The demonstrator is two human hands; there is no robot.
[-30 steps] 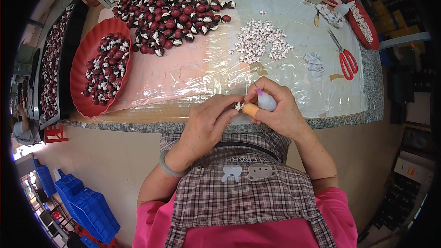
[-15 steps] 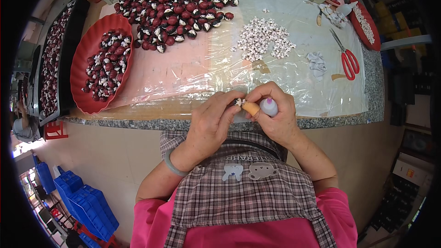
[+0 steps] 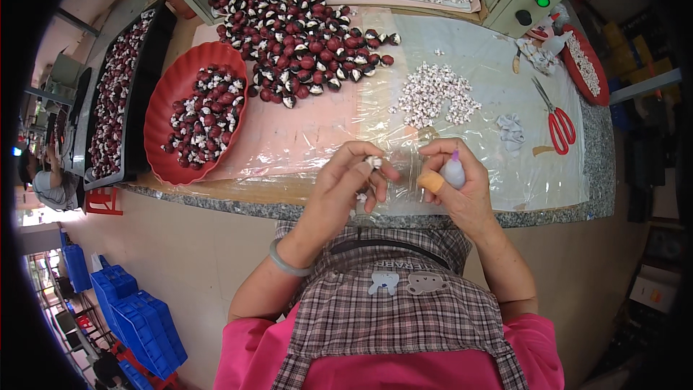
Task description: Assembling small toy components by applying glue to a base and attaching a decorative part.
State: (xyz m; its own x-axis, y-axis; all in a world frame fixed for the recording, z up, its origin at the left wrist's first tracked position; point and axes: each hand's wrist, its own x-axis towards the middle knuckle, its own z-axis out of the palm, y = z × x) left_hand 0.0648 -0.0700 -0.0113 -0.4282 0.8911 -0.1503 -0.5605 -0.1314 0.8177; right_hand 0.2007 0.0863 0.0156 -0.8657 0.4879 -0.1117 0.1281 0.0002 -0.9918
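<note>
My left hand (image 3: 339,184) pinches a small white piece (image 3: 374,162) between thumb and fingertips. Another white bit shows lower among its fingers, too small to make out. A short way to the right, my right hand (image 3: 468,198) wraps round a small squeeze bottle (image 3: 453,173) with a purple tip pointing up. An orange finger cover (image 3: 432,181) sits on my right thumb. Just beyond both hands lies a loose pile of small white pieces (image 3: 437,94). Farther left spreads a big heap of dark red, black and white rounded pieces (image 3: 303,50).
A red scalloped dish (image 3: 155,126) holds similar pieces at the left, beside a long black tray (image 3: 148,87). Red-handled scissors (image 3: 559,130) and a crumpled white cloth (image 3: 510,132) lie right. Another red dish (image 3: 599,94) stands farther off. A metal housing with lights (image 3: 538,0) stands behind.
My hands have drawn apart; before, they met around a small black and white piece. The whole view has shifted, bringing more of the far side into sight.
</note>
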